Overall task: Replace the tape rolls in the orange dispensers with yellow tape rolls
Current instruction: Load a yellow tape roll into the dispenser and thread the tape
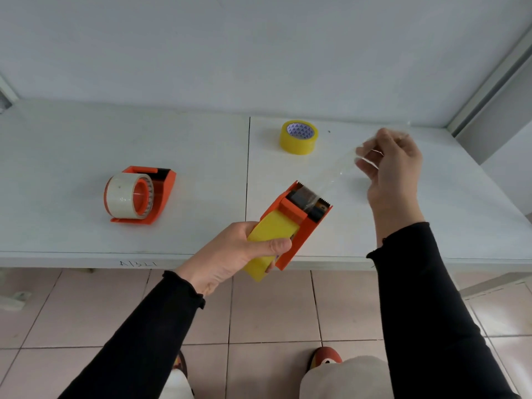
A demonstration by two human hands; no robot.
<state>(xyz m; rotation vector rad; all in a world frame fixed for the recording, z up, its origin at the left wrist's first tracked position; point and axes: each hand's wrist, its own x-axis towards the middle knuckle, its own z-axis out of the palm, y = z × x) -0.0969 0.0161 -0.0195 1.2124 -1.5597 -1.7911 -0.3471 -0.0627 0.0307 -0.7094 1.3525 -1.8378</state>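
Left hand (230,254) is wrapped around an orange plastic tape dispenser (299,223) loaded with a yellow roll, above the white table (187,145) edge. Right hand (388,168) pinches the thin see-through tape strip (334,175) pulled from it (stretched taut). Spare yellow tape roll (298,137) and second orange dispenser with a whitish roll (138,194) sit on the table.

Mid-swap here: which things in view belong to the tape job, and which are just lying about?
Job: held orange dispenser with yellow roll, tape strip, second orange dispenser with clear roll, spare yellow roll.
Lying about: nothing else on the table.

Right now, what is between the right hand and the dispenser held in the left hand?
In the head view, a strip of tape stretches from the held dispenser to the right hand; left hand grips the dispenser.
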